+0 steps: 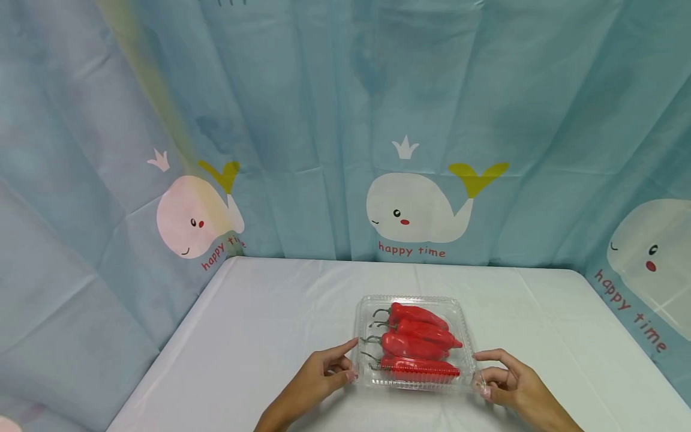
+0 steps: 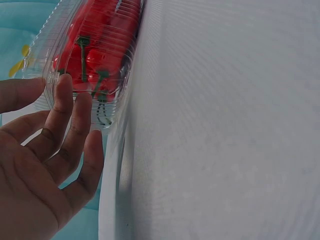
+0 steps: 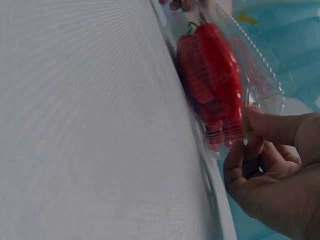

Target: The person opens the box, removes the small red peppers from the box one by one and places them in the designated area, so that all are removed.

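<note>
The backdrop curtain (image 1: 302,120), blue with white whale prints and "happy time" lettering, fills the head view from 9 o'clock through 12 to 3 o'clock. Below it, the white table (image 1: 259,336) spreads across the lower half of the head view.

On the table, at about 6 o'clock in the head view and near the front edge, sits a clear plastic clamshell box (image 1: 367,312), lid down. Inside lie four red peppers (image 1: 415,345) in a row, green stems pointing to 9 o'clock, tips to 3 o'clock.

The left hand (image 1: 321,378) is at the box's 9 o'clock side. Its fingers are extended and only slightly bent; the left wrist view shows the fingertips (image 2: 64,87) laid against the ribbed end wall of the box, thumb apart above. It presses rather than clasps.

The right hand (image 1: 513,384) is at the box's 3 o'clock side, at the near corner. Its fingers are curled; the right wrist view shows the thumb (image 3: 270,125) set on the box rim, with the fingers folded beneath, pinching the edge.

The box rests flat on the table between both hands.
</note>
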Demonstrator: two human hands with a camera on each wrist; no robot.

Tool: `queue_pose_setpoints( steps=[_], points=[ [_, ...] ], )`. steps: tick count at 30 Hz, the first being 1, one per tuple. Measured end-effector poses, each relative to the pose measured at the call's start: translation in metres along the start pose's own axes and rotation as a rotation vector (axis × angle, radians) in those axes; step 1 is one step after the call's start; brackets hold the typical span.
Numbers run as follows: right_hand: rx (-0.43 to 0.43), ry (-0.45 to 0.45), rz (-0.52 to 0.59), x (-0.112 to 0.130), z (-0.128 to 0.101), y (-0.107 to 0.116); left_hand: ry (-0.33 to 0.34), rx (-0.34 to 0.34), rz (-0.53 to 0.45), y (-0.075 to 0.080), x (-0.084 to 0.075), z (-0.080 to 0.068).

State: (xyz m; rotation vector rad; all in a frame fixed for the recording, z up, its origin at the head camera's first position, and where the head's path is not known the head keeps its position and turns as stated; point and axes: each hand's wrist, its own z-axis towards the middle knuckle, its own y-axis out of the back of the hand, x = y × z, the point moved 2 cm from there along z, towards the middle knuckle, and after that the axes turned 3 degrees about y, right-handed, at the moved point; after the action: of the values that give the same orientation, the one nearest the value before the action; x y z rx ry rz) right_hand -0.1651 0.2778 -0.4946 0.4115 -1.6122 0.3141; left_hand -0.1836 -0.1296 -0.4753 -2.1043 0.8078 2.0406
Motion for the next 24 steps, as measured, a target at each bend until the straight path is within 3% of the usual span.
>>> queue_pose_setpoints(
  steps=[10,17,24],
  points=[
    [0.072,0.107,0.063,-0.0017,-0.0030,0.0003,0.004,-0.005,0.011,-0.0003,0.0000,-0.0007],
    [0.108,0.069,0.118,-0.0012,-0.0035,0.0022,0.004,0.005,-0.014,0.0000,0.0010,-0.0010],
    [0.103,0.058,0.072,0.0020,-0.0044,0.0053,-0.041,0.040,-0.062,0.0014,0.0013,-0.0025]
  ],
)
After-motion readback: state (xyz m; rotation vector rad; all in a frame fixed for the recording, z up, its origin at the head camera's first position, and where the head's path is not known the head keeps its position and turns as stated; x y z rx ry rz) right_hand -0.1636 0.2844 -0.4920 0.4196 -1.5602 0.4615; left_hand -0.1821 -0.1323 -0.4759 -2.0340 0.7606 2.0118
